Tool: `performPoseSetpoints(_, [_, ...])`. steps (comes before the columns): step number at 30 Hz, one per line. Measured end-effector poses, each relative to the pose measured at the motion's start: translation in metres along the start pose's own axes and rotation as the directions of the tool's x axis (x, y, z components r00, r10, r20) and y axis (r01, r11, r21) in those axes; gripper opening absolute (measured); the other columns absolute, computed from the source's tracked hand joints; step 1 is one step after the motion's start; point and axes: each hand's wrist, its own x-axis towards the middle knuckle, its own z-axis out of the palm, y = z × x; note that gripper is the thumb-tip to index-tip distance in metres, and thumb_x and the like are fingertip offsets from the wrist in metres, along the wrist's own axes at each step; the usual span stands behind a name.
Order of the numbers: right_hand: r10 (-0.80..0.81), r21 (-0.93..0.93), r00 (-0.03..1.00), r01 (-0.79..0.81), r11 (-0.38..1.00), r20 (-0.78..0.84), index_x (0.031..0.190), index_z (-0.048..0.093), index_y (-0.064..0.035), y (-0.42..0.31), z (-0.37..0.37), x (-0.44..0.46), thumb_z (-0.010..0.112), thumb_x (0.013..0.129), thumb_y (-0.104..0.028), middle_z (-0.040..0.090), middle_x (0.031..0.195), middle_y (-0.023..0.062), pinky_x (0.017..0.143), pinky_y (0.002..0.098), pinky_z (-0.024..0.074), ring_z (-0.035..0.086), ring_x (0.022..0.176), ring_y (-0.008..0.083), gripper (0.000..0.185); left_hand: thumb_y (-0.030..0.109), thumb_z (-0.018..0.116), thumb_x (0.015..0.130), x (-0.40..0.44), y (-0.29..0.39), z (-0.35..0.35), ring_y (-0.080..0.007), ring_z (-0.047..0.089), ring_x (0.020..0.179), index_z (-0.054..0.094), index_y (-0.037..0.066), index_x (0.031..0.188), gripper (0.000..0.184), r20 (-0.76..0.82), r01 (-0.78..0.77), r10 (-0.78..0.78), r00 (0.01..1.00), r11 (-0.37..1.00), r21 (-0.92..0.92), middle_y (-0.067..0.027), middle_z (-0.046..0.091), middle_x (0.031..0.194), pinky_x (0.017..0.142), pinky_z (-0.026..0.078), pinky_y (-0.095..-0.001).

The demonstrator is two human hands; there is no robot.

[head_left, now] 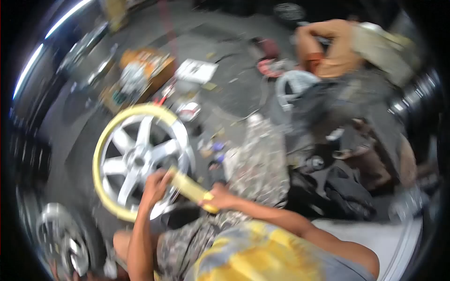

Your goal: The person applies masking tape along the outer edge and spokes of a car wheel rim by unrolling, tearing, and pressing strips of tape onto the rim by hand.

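Observation:
A silver multi-spoke wheel rim (138,161) lies in front of me, its edge covered in yellow masking tape (99,164) along the top, left and bottom. Bare metal shows along its right side. Between my hands stretches a wide strip of yellow tape (190,188). My left hand (157,185) pinches the strip's upper end over the rim's lower right part. At the lower end, my right hand (219,199) is closed on the tape, with a thicker yellow piece that may be the roll. Motion blur hides finger detail.
A tyre on a wheel (70,239) is at lower left. Beyond the rim stand a cardboard box (159,77) of materials, a tin (188,111) and white paper (197,70). Another person (328,42) sits at upper right near another rim (295,84). A dark bag (347,189) lies to the right.

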Motion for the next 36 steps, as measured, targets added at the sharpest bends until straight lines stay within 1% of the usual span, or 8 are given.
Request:
performPoseSetpoints(1, [0.0,-0.26,0.999,-0.008,0.966,-0.032,0.095,0.079,-0.0086,-0.01,-0.003,-0.008,0.074,0.084,-0.069,0.072,0.081,0.0077,0.072,0.0338,0.0538,0.069,0.076,0.019,0.062,0.028,0.06,0.101,-0.008,-0.007,0.0,-0.0256,0.06,0.071,0.072,-0.004,0.095,0.035,0.01,0.012,-0.013,1.0,0.995,0.102,-0.0178,0.067,0.081,0.07,0.048,-0.0397])
performPoseSetpoints(11, [-0.024,-0.085,0.993,0.033,0.996,0.112,0.098,0.077,0.0034,-0.019,-0.006,-0.008,0.073,0.086,-0.062,0.074,0.08,0.0162,0.069,0.0395,0.0537,0.071,0.073,0.0259,0.066,0.028,0.089,0.079,-0.033,-0.001,0.013,-0.0084,0.052,0.07,0.078,-0.001,0.094,0.034,-0.123,0.269,-0.281,0.952,0.957,-0.104,-0.004,0.064,0.081,0.064,0.045,-0.0279])
performPoseSetpoints(17, [-0.067,0.013,0.995,0.066,0.998,0.075,0.095,0.075,0.0058,-0.029,-0.005,-0.002,0.078,0.087,-0.053,0.071,0.074,0.0134,0.065,0.0383,0.0516,0.065,0.067,0.0195,0.059,0.03,0.092,0.072,-0.031,-0.002,0.013,-0.0167,0.054,0.074,0.075,-0.001,0.105,0.048,-0.158,0.231,-0.224,0.962,0.973,0.029,-0.0069,0.058,0.083,0.067,0.046,-0.0334])
performPoseSetpoints(20, [-0.087,-0.124,0.992,0.097,0.988,0.087,0.094,0.075,0.0049,-0.027,-0.007,0.009,0.076,0.086,-0.057,0.071,0.075,0.0172,0.069,0.0424,0.052,0.067,0.068,0.0273,0.062,0.034,0.092,0.068,-0.032,0.001,0.015,-0.0396,0.063,0.108,0.067,0.003,0.124,0.068,-0.124,0.294,-0.272,0.954,0.93,0.222,-0.0191,0.062,0.11,0.09,0.051,-0.0482])
performPoseSetpoints(24, [-0.133,-0.363,0.991,0.125,0.923,0.005,0.095,0.072,0.0029,-0.023,0.001,0.034,0.069,0.09,-0.052,0.073,0.092,0.0227,0.081,0.049,0.0534,0.07,0.085,0.0424,0.056,0.034,0.092,0.067,-0.034,0.0,0.018,-0.0388,0.064,0.108,0.068,0.003,0.123,0.068,-0.167,0.239,-0.2,0.965,0.934,0.265,-0.0183,0.062,0.109,0.091,0.051,-0.0476])
performPoseSetpoints(30, [-0.362,-0.601,0.918,0.201,0.774,-0.159,0.099,0.069,-0.0023,-0.067,-0.028,0.047,0.064,0.091,-0.031,0.072,0.101,0.0224,0.085,0.0512,0.0549,0.07,0.095,0.0404,0.031,0.036,0.094,0.066,-0.034,0.004,0.022,-0.0382,0.064,0.11,0.07,0.003,0.121,0.068,-0.13,0.341,-0.317,0.94,0.898,0.278,-0.0178,0.064,0.11,0.092,0.051,-0.0479])
performPoseSetpoints(32, [-0.121,-0.758,0.967,-0.095,0.645,-0.225,0.092,0.071,-0.0024,-0.013,-0.063,0.088,0.073,0.088,-0.035,0.073,0.092,0.02,0.079,0.0492,0.0571,0.073,0.088,0.0371,0.033,0.036,0.094,0.066,-0.03,0.005,0.018,-0.0382,0.064,0.109,0.071,0.004,0.122,0.068,-0.105,0.348,-0.331,0.938,0.894,0.284,-0.0181,0.064,0.113,0.092,0.052,-0.0478])
performPoseSetpoints(36, [-0.043,-0.827,0.969,-0.186,0.53,-0.245,0.09,0.073,-0.0035,-0.011,-0.078,0.072,0.072,0.089,-0.034,0.074,0.091,0.0189,0.079,0.0473,0.0578,0.073,0.089,0.0349,0.031,0.036,0.094,0.066,-0.031,0.0,0.023,-0.0379,0.064,0.11,0.07,0.005,0.124,0.071,-0.076,0.35,-0.343,0.936,0.891,0.289,-0.0178,0.064,0.118,0.093,0.052,-0.0475])
